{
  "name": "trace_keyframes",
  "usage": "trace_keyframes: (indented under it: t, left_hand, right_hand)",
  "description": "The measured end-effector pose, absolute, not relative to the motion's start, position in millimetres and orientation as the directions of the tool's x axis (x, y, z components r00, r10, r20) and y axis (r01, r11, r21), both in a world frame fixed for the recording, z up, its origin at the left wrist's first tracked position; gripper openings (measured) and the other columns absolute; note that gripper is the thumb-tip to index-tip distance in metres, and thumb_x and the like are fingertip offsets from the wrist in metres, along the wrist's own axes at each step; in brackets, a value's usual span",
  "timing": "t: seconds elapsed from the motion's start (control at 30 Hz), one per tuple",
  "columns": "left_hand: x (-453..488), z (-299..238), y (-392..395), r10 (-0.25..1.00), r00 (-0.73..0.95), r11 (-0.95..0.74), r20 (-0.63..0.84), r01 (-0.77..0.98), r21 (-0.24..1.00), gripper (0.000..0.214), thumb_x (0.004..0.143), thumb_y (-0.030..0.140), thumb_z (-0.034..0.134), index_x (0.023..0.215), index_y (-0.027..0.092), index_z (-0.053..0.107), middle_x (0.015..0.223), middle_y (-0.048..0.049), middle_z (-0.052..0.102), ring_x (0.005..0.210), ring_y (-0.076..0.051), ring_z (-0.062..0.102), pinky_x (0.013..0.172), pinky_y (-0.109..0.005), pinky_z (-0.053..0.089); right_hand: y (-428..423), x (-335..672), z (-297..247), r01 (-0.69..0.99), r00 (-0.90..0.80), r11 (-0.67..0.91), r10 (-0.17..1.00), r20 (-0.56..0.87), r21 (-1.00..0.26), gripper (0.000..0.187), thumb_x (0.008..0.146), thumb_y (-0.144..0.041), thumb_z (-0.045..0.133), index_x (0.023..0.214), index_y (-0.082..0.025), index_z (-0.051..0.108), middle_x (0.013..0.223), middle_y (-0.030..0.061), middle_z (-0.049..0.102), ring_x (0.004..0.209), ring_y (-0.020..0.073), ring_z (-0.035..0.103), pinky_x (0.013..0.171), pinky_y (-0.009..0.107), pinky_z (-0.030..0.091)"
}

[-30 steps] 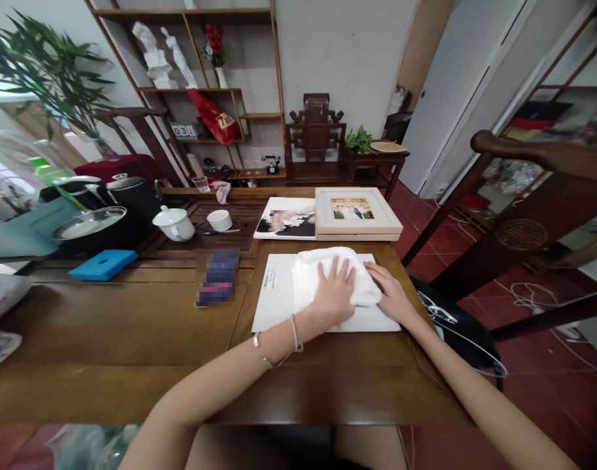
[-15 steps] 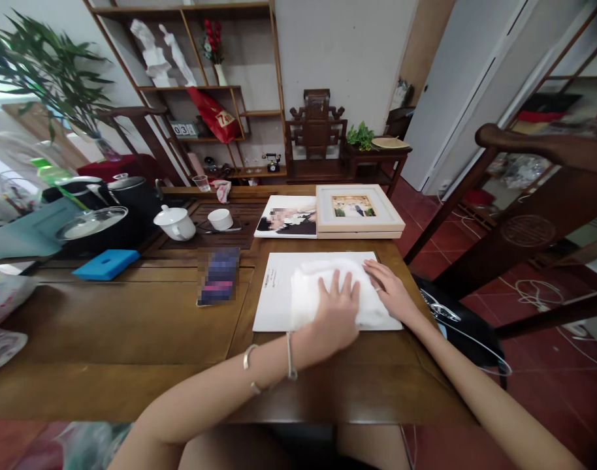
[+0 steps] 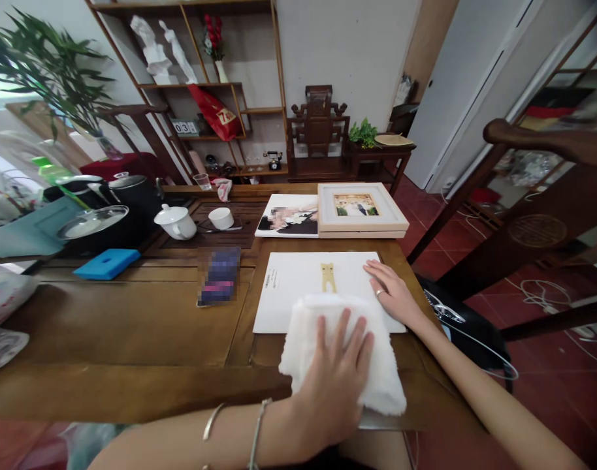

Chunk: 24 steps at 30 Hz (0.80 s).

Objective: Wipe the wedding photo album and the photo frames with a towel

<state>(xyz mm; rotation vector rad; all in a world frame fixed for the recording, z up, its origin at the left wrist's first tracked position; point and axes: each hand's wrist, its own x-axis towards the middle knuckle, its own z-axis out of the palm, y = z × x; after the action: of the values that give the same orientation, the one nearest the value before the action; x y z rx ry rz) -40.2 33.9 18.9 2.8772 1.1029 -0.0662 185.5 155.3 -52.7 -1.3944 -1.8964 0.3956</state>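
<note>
My left hand [image 3: 335,372], with two bracelets on its wrist, lies with spread fingers on a white cloth [image 3: 298,346]. The cloth covers the near edge of a white panel [image 3: 298,267] and reaches over the table's front edge. Below its far edge, a gold-coloured metal hanger plate [image 3: 328,277] shows at the panel's upper middle. My right hand [image 3: 391,294], with a ring on one finger, rests flat and open on the panel's right side. Small print runs along the left of the panel. The cloth hides the panel's lower middle.
Beyond the panel lie a photo print [image 3: 289,219] and stacked picture frames [image 3: 357,225]. To the left are a blurred-out dark rectangle [image 3: 219,277], a blue block [image 3: 107,264], a white lidded cup [image 3: 175,223] and a small white bowl [image 3: 221,218]. A wooden chair [image 3: 548,183] stands at the right.
My left hand and the cloth have slid toward me, from the panel's middle to the table's front edge. The metal hanger plate has come into view. My right hand stays at the panel's right side.
</note>
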Motion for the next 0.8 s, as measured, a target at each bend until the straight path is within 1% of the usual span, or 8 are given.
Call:
trace_keyframes:
  t: [0.13,0.2,0.3,0.4,0.5,0.6,0.7,0.8]
  left_hand:
    - [-49.3,21.0,72.3,0.663,0.743,-0.735,-0.092,0.669,0.106,0.08,0.086,0.036,0.052,0.157,0.017,0.021,0.164,-0.0092,0.01,0.151,-0.035,0.002,0.117,-0.065,0.014]
    - [-48.5,19.4,110.1,0.695,0.715,-0.705,-0.076,0.698,0.122,0.077,0.085,0.031,0.052,0.156,0.019,0.023,0.164,-0.0072,0.012,0.151,-0.033,0.004,0.118,-0.063,0.013]
    - [-41.7,17.0,160.1,0.753,0.656,-0.647,-0.052,0.752,0.128,0.071,0.089,0.032,0.051,0.154,0.021,0.027,0.164,-0.0072,0.016,0.151,-0.032,0.008,0.116,-0.064,0.014]
    - [-38.6,17.1,186.0,0.796,0.605,-0.597,-0.009,0.788,0.147,0.065,0.091,0.033,0.049,0.153,0.022,0.03,0.163,-0.0078,0.022,0.15,-0.03,0.014,0.117,-0.06,0.016]
    - [-53.3,17.7,192.4,0.818,0.575,-0.563,-0.019,0.807,0.179,0.063,0.092,0.031,0.045,0.153,0.022,0.031,0.161,-0.0062,0.029,0.149,-0.026,0.021,0.119,-0.052,0.018]
    - [-90.0,16.7,192.3,0.862,0.506,-0.496,-0.013,0.85,0.177,0.064,0.091,0.026,0.042,0.153,0.022,0.03,0.16,-0.0046,0.031,0.149,-0.024,0.021,0.12,-0.049,0.016]
    - [-133.2,15.8,189.1,0.889,0.459,-0.451,-0.006,0.876,0.171,0.068,0.087,0.021,0.041,0.154,0.023,0.029,0.161,-0.0022,0.028,0.15,-0.023,0.018,0.121,-0.048,0.015]
    - [-158.2,17.3,172.4,0.877,0.478,-0.464,-0.05,0.87,0.169,0.075,0.081,0.018,0.042,0.154,0.025,0.028,0.162,0.0002,0.022,0.151,-0.023,0.013,0.12,-0.051,0.014]
  right_hand:
    - [156.2,186.5,-53.2,0.701,-0.156,0.376,0.91,0.385,-0.606,0.038,0.094,-0.03,0.045,0.125,-0.023,0.066,0.138,0.0109,0.06,0.134,0.0277,0.05,0.114,0.054,0.037]
    - [156.8,187.3,-53.9,0.702,-0.163,0.387,0.904,0.394,-0.598,0.038,0.094,-0.03,0.045,0.124,-0.022,0.067,0.137,0.012,0.06,0.133,0.0282,0.05,0.113,0.055,0.038]
    - [157.2,188.3,-55.1,0.693,-0.166,0.403,0.896,0.411,-0.598,0.037,0.093,-0.029,0.046,0.123,-0.023,0.067,0.136,0.0112,0.061,0.132,0.0282,0.051,0.113,0.055,0.038]
    - [157.1,188.9,-55.7,0.687,-0.156,0.401,0.896,0.416,-0.605,0.037,0.093,-0.03,0.047,0.123,-0.025,0.067,0.136,0.0098,0.062,0.132,0.0279,0.052,0.113,0.055,0.038]
    - [156.5,188.6,-55.1,0.681,-0.149,0.392,0.901,0.407,-0.618,0.037,0.093,-0.03,0.047,0.124,-0.025,0.066,0.137,0.0095,0.061,0.133,0.0277,0.051,0.114,0.055,0.037]
    - [155.9,187.2,-53.6,0.678,-0.148,0.383,0.907,0.395,-0.627,0.036,0.094,-0.031,0.046,0.123,-0.025,0.067,0.138,0.0096,0.061,0.133,0.0275,0.051,0.114,0.055,0.038]
    - [155.6,185.9,-52.9,0.685,-0.148,0.372,0.913,0.38,-0.627,0.038,0.094,-0.031,0.046,0.124,-0.022,0.067,0.138,0.0116,0.06,0.133,0.0276,0.051,0.114,0.055,0.038]
    - [155.5,185.5,-53.4,0.686,-0.141,0.366,0.915,0.378,-0.629,0.038,0.094,-0.03,0.046,0.124,-0.022,0.067,0.138,0.0116,0.06,0.134,0.0278,0.05,0.114,0.055,0.037]
